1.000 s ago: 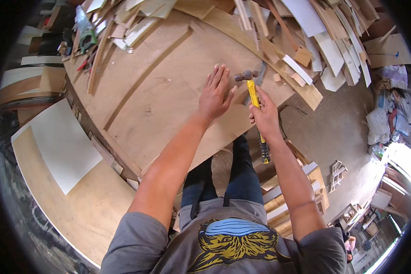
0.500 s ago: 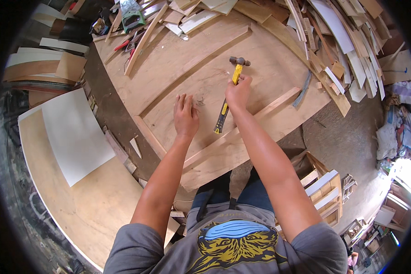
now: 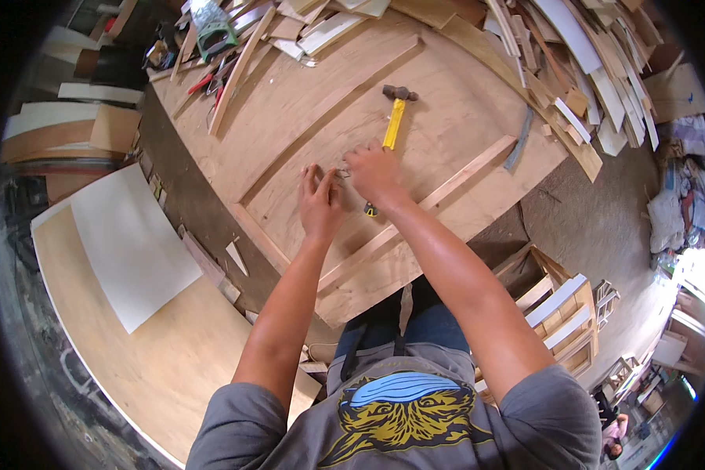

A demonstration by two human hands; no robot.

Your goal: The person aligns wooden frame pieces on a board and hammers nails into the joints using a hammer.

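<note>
My left hand (image 3: 319, 207) rests low over a plywood board (image 3: 286, 98), its bent fingers partly apart. Small dark nails (image 3: 341, 173) show as thin strokes beside its fingertips. From the other side my right hand (image 3: 374, 171) reaches to the same spot, fingertips curled together; whatever is between them is too small to make out. Under that hand lies a hammer (image 3: 395, 124) with a dark ball-peen head and a yellow and black handle. The hand hides the middle of the handle, while the head and the butt end show.
Wooden strips (image 3: 427, 192) run along the board. Offcuts (image 3: 591, 70) are heaped at the far right. A green-handled saw (image 3: 215, 35) and red-handled pliers (image 3: 201, 83) lie at the far left. Left stands another panel with a white sheet (image 3: 133, 258). A wooden frame (image 3: 560, 313) is right of me.
My right hand has let go of the hammer, which now lies on the board, and has moved left to the nails. My left hand's fingers have bent more.
</note>
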